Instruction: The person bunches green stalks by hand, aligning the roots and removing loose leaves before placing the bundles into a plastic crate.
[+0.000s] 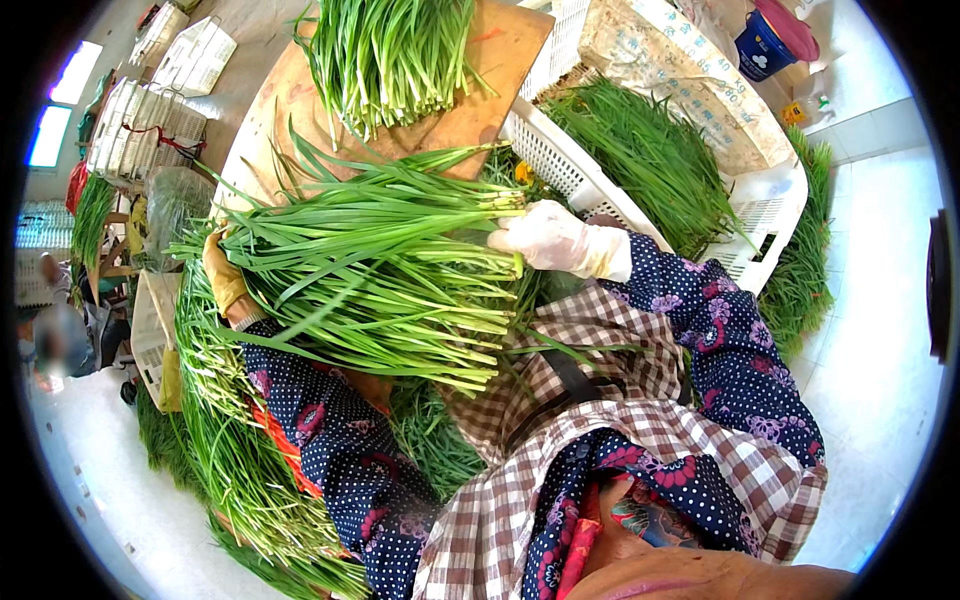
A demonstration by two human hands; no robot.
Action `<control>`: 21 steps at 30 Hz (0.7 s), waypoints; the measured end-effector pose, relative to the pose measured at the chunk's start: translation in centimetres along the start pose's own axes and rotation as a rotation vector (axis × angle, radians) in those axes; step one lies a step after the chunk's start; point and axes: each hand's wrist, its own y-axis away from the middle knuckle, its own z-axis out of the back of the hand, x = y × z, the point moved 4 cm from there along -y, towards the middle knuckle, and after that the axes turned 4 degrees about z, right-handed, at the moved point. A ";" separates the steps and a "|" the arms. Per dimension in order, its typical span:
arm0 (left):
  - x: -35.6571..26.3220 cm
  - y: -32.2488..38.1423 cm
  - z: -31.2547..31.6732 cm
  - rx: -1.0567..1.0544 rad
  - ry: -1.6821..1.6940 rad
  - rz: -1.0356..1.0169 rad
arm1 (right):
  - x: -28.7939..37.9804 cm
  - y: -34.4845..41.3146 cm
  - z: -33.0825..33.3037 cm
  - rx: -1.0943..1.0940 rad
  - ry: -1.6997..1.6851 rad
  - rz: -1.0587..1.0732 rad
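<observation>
A large bunch of long green garlic chives (375, 262) lies across in front of me, its pale cut ends towards the right. My left hand (225, 274), in a tan glove, is at the leafy end, its fingers partly hidden behind the leaves. My right hand (555, 238), in a whitish thin glove, has its fingertips at the stem ends; whether they pinch any stems is not clear. Beyond, another bunch of chives (397, 60) rests on a wooden board (262, 127). More chives (247, 465) are heaped along my left side.
At the right, a white plastic crate (570, 161) holds loose greens (645, 157) and a printed woven sack (675, 67). A blue bucket (761, 49) stands beyond. Stacked white crates (142, 135) are at the far left, with a person (64, 337) below them. Loose leaves (431, 435) lie below the bunch.
</observation>
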 end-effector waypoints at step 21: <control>0.7 0.6 0.8 0.013 0.030 -0.012 | 0.3 4.8 -3.4 -0.452 -1.488 -0.862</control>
